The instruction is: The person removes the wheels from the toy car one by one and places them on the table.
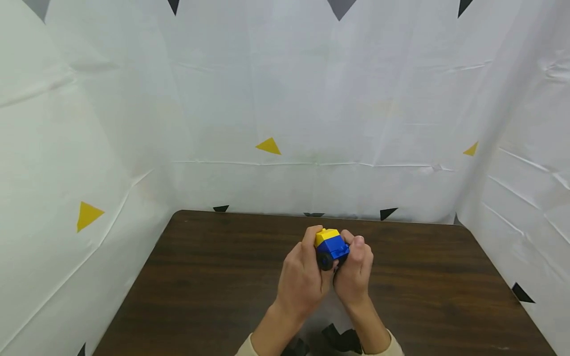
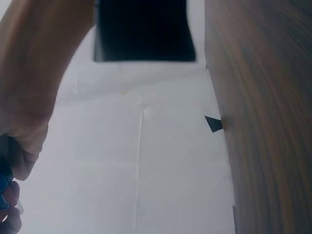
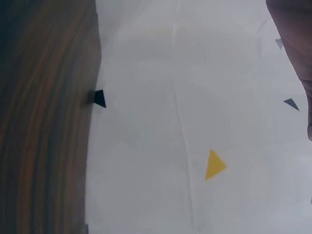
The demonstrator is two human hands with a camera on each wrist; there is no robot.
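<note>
Blue-and-yellow brick toy (image 1: 331,244) sits clamped between left hand (image 1: 304,277) and right hand (image 1: 355,271), fingers curled round it.

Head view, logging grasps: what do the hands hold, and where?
Both hands, left hand and right hand, grip a blue-and-yellow brick toy by its opposite sides.

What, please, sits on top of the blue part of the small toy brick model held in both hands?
A yellow plastic brick caps the blue brick body. A black wheel shows below. The left hand and right hand cover the model's sides and underside.
</note>
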